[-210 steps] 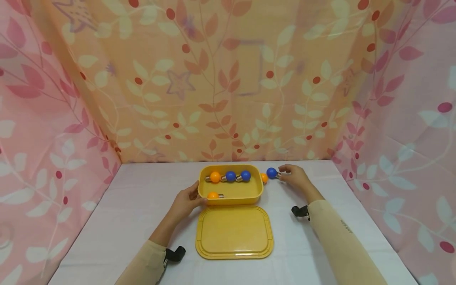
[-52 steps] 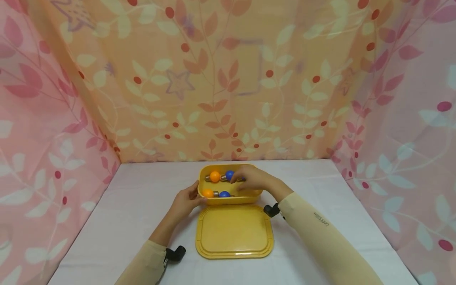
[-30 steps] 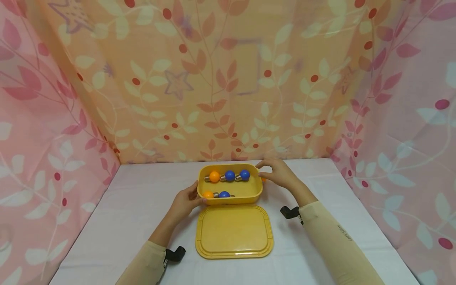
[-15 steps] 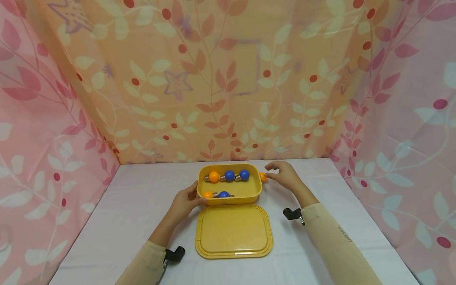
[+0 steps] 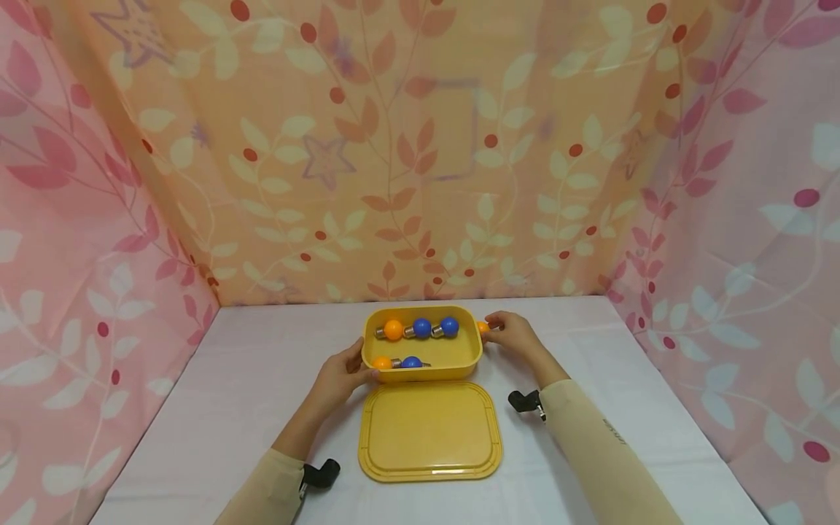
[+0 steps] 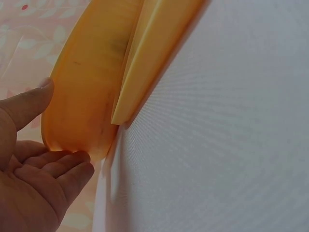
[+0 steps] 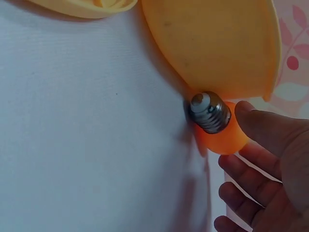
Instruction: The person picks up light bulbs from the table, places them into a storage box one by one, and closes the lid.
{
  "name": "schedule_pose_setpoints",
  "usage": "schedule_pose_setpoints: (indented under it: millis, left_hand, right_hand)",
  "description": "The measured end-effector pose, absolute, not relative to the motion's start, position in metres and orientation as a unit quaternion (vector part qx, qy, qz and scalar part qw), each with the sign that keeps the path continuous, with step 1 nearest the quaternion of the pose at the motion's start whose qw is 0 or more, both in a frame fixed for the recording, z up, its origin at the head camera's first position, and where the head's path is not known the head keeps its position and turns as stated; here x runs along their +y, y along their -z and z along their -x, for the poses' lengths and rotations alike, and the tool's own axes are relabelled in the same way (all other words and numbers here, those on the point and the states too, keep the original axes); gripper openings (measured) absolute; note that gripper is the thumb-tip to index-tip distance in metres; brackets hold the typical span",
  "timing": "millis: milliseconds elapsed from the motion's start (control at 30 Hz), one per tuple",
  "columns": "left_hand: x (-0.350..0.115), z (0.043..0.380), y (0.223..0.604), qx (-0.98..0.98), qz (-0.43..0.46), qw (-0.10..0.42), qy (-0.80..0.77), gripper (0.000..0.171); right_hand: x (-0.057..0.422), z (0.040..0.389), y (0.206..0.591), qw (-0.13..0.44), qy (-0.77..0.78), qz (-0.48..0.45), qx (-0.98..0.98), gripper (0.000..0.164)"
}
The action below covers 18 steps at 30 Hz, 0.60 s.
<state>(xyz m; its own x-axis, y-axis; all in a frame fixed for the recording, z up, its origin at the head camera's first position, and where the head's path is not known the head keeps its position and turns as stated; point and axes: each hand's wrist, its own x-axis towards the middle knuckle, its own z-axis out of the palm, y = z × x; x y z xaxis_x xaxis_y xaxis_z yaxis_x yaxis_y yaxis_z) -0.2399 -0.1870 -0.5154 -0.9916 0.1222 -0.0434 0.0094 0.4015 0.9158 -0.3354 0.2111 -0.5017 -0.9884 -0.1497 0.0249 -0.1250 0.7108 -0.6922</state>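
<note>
The yellow plastic box stands without its lid in the head view. My left hand holds its left end, thumb on the near wall and fingers around the corner, as the left wrist view shows. Past the right end lies an orange light bulb with a metal screw base. My right hand has it between thumb and forefinger, with the other fingers loosely bent below. Inside the box, an orange bulb and two blue bulbs form the back row. Along the front wall are another orange bulb and a blue bulb, partly hidden.
Directly in front of the box lies its yellow lid, flat on the white tablecloth. Patterned curtains close off the back and both sides. Each wrist carries a small black camera.
A blue bulb once pinched right of the box now lies in its front row. My right hand came out of the box and moved onto the outer orange bulb. The left hand stayed.
</note>
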Motion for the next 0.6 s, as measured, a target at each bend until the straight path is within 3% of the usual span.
schedule_pose_setpoints:
  millis: [433, 600]
  left_hand:
    - [-0.188, 0.241, 0.515, 0.832, -0.048, 0.053, -0.550, 0.087]
    - [-0.187, 0.241, 0.515, 0.828, -0.055, 0.053, -0.556, 0.084]
  right_hand:
    - [0.204, 0.335, 0.511, 0.008, 0.381, 0.041, 0.923, 0.046]
    - [0.211, 0.324, 0.511, -0.006, 0.425, 0.018, 0.905, 0.052]
